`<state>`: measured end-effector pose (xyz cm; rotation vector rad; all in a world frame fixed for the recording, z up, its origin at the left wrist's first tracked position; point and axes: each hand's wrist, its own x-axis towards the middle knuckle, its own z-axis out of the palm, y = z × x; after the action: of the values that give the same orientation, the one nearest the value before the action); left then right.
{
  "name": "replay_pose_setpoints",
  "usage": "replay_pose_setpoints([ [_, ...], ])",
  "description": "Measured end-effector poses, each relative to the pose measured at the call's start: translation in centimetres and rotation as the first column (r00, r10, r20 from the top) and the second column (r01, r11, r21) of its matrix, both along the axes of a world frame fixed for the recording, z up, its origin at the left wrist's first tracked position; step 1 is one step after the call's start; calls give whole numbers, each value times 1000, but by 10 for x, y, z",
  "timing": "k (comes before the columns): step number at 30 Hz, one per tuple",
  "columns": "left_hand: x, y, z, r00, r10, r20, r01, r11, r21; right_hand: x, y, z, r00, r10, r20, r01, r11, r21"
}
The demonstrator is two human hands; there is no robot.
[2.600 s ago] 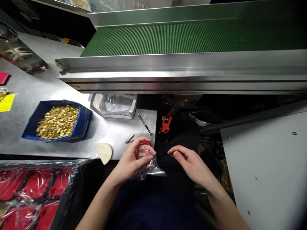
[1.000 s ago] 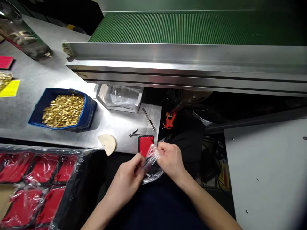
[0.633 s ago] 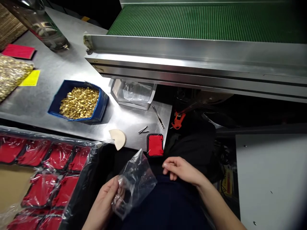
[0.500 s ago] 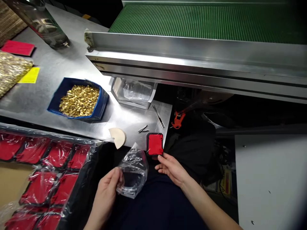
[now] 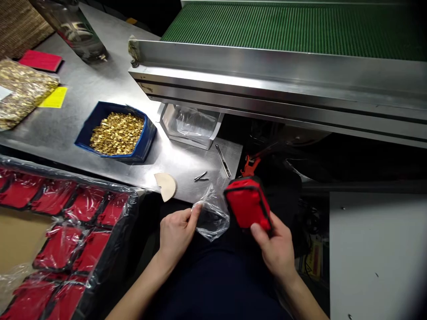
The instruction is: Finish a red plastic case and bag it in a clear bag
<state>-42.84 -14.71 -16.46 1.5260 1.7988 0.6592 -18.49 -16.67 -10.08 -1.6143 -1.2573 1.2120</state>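
Observation:
My left hand pinches the edge of a clear plastic bag, which hangs with its mouth apart over my lap. Just right of the bag, my right hand grips a red and black case by its lower end, thumb on the red face. The case is tilted and slightly blurred, and does not appear to be in the bag. Near both hands, a small metal clipper, a slim silver cutter and a pale notched disc lie at the metal table's edge.
On the metal table stand a blue bin of gold pieces, a grey bin with clear bags and a bottle. A green conveyor runs behind. Bagged red cases fill a lined box at left.
My right hand has picked up the red and black case from the table corner and raised it, tilted. My left hand has moved right and up with the bag. The view has shifted slightly.

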Motion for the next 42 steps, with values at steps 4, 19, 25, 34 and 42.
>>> replay_pose_setpoints([
  [4, 19, 16, 3, 988, -152, 10, 151, 988, 20, -1, -16, 27, 811, 465, 354, -473, 878, -69],
  [19, 21, 19, 17, 888, -458, -25, 457, 888, -40, -5, -18, 6, 905, 169, 391, -62, 960, -272],
  [25, 38, 5, 14, 928, -295, 227, 335, 929, -160, -23, -4, -5, 916, 219, 335, -107, 940, -324],
  [34, 39, 2, 3, 941, -49, 336, 138, 960, -244, -37, 31, -12, 963, 214, 161, -149, 927, -345],
  [42, 39, 13, -5, 865, 115, 488, 29, 960, -278, -6, 70, -18, 922, 147, 359, -104, 985, -138],
])
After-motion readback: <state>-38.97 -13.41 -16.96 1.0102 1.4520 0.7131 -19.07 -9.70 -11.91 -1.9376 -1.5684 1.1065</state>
